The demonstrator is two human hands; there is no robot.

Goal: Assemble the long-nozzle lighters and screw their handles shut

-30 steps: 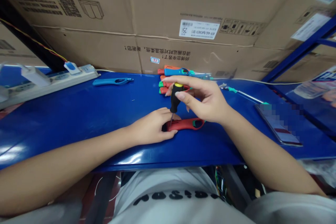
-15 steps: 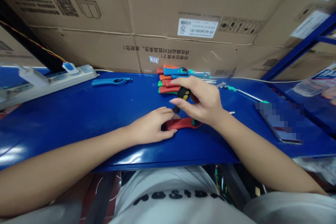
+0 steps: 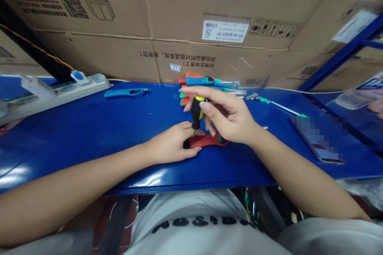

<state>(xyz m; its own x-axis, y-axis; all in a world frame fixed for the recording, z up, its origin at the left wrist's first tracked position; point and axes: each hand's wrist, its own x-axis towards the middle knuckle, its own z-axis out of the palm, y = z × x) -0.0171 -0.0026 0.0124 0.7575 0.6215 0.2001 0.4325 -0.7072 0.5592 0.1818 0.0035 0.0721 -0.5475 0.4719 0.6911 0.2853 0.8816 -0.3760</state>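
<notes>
My right hand (image 3: pixel 229 115) grips a black and yellow screwdriver (image 3: pixel 196 114) by its handle. The shaft points down, nearly upright, and its tip meets a red lighter (image 3: pixel 209 140) lying on the blue table. My left hand (image 3: pixel 176 143) closes around the lighter's left end and presses it to the tabletop; that end is partly hidden by the fingers. Behind my right hand lies a pile of lighters (image 3: pixel 200 81) in red, blue, orange and green, some with metal stems showing. A blue lighter body (image 3: pixel 127 93) rests apart, to the left.
A white power strip (image 3: pixel 60 95) with plugs runs along the table's left side. At the right lie a phone (image 3: pixel 317 139) and a metal rod with teal ends (image 3: pixel 284 107). A large cardboard box (image 3: pixel 167 16) stands upright along the back edge.
My right hand has shifted its hold on the screwdriver, which now stands more upright and has swung left at the top. My left hand and the red lighter stay in place.
</notes>
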